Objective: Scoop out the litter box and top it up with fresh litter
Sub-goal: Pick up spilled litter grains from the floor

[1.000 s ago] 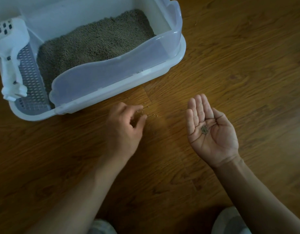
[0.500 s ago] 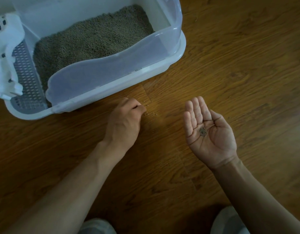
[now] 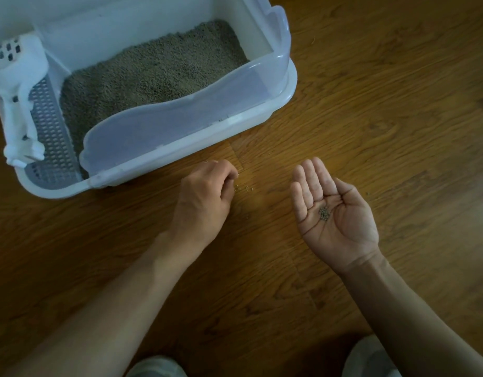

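A white litter box (image 3: pixel 264 115) with a translucent front wall stands on the wood floor at the upper left, holding grey litter (image 3: pixel 153 74). A white slotted scoop (image 3: pixel 20 85) hangs at its left end over a grey grate (image 3: pixel 52 137). My left hand (image 3: pixel 202 202) rests knuckles-up just in front of the box, fingertips pinched together on the floor beside a few stray litter grains (image 3: pixel 245 188). Whether it holds any grains is hidden. My right hand (image 3: pixel 341 221) lies palm up to the right, with a small pile of litter grains (image 3: pixel 324 213) in its palm.
Wood-pattern floor (image 3: pixel 384 91) stretches to the right of and behind the box. My knees in light trousers (image 3: pixel 156 367) show at the bottom edge.
My left hand's finger and thumb, apart a second ago, have pinched together at the stray grains. The right hand has kept still, palm up. The view shifted slightly.
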{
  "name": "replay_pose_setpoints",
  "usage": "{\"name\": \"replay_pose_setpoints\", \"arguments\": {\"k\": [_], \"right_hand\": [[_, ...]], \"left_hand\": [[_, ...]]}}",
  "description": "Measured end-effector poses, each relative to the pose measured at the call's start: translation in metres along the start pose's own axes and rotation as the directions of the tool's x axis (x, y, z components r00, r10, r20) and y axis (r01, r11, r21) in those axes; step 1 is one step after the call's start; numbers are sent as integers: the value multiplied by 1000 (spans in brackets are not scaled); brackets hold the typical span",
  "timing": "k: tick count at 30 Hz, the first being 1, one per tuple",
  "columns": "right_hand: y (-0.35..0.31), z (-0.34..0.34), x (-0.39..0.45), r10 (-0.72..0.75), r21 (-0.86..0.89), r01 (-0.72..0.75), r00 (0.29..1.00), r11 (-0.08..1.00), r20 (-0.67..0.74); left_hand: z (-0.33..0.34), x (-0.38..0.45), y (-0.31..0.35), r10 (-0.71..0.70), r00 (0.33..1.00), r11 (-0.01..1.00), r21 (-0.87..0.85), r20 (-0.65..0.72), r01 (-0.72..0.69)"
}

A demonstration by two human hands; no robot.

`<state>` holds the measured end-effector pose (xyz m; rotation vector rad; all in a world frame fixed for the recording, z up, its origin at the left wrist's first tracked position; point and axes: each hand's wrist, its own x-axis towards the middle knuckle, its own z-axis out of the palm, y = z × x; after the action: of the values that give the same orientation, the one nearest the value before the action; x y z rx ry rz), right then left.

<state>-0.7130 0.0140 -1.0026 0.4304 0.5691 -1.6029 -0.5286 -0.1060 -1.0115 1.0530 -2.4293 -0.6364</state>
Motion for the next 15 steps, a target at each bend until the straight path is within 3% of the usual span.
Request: {"name": "replay_pose_setpoints", "arguments": {"k": [10,15], "right_hand": [[10,39,-7,-75,-80,75,997,994,-1],[19,56,-14,-47,-115,46,999,992,-11]], "left_hand": [[-32,-2,48,-95,979,977,-207,-178,57],[-54,-6,81,-3,965,974,-220,-263,-57]]}}
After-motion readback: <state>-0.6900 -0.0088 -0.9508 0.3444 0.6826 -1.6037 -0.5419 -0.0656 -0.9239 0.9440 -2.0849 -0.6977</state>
